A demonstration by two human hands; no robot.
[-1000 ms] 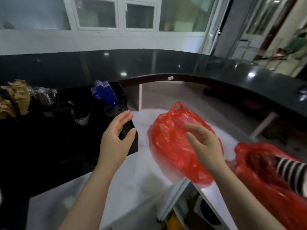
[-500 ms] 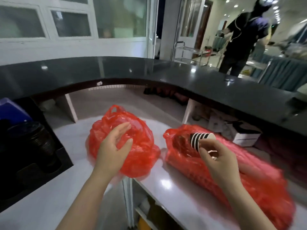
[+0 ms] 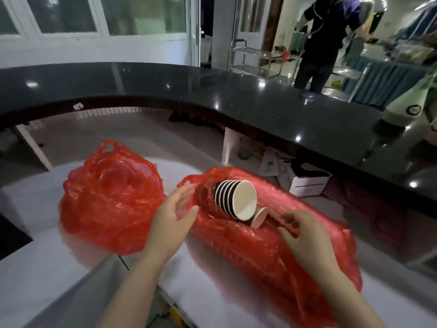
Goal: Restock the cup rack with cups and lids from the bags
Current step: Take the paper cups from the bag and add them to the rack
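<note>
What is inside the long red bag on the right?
A nested stack of striped paper cups sticks out of the long red bag at its mouth, with a second stack's rim below. Whatever lies deeper is hidden by the crumpled plastic.

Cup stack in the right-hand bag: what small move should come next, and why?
Probably the right hand closes on the cup stack and draws it out. The stack lies on its side, poking out of the open mouth of the bag; the left hand is open at the bag's edge, and neither hand holds a cup yet.
</note>
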